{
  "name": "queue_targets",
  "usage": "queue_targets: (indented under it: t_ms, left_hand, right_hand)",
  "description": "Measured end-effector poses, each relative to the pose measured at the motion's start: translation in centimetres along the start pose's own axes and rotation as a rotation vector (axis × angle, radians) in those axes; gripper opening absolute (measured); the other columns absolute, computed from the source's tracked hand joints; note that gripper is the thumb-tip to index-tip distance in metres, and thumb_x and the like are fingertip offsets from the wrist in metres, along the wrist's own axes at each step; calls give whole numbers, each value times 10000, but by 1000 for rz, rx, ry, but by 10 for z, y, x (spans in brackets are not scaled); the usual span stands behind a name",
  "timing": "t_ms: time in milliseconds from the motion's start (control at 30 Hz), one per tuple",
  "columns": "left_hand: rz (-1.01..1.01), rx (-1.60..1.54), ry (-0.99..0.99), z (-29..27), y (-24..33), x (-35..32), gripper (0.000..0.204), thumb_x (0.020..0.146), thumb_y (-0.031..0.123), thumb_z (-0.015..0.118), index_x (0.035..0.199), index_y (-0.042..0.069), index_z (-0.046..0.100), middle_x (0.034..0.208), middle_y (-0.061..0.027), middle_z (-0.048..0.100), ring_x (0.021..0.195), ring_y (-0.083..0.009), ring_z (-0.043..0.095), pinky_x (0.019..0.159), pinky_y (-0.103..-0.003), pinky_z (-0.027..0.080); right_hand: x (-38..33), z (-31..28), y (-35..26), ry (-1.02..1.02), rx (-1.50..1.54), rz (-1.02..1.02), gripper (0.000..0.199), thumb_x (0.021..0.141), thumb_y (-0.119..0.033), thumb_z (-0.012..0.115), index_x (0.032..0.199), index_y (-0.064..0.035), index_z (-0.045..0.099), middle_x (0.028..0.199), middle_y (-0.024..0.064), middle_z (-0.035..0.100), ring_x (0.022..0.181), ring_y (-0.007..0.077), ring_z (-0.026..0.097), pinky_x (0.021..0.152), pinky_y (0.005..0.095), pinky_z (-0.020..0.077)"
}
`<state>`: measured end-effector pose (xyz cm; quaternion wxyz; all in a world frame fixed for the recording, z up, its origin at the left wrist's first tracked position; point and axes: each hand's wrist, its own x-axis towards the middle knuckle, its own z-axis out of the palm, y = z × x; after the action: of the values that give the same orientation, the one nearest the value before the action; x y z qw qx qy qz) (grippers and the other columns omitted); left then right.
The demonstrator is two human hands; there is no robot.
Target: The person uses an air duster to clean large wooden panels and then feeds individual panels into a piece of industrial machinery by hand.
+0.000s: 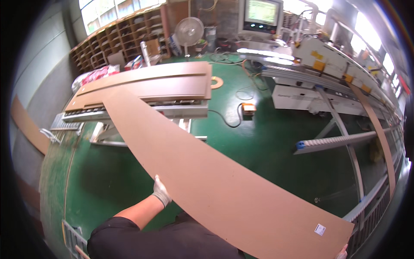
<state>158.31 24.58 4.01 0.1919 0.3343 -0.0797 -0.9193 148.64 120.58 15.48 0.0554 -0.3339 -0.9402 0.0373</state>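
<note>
A long, flat brown board [224,172] with a small white label near its right end slants across the view in front of me. My left hand [161,191], in a pale glove, grips its near edge; the thumb shows at the edge and the other fingers are hidden beneath. At the lower right corner, a bit of my right hand [342,252] shows, closed on the board's end. The board's far left end overlaps a stack of similar brown boards [172,84]; whether it touches them I cannot tell.
The stack lies on a metal-framed lift table [185,111]. An orange foot pedal [249,108] with a black cable sits on the green floor. To the right, a long machine [327,56] has support arms [336,141] reaching out, with a narrow brown strip [375,118] across them. A fan [189,32] stands behind.
</note>
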Motion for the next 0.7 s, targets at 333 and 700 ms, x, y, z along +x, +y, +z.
queue_targets:
  t_ms: [333,700]
  left_hand:
    - [-13,541,299,-56,-62,-75,789,1024,686,196,1539,117,379,1582,-112,419,1442,-360,399,1188,-555,317]
    - [-21,596,45,-71,-60,-155,695,1063,588,299,1547,93,365,1559,-96,424,1406,-307,432,1155,-484,378]
  right_hand:
    - [-109,-32,185,-89,94,319,858,968,-746,346,1146,0,732,1129,246,718,1113,421,643,976,448,506]
    - [-168,-25,290,38,182,451,834,969,-722,444,830,47,736,808,122,759,796,258,695,719,481,497]
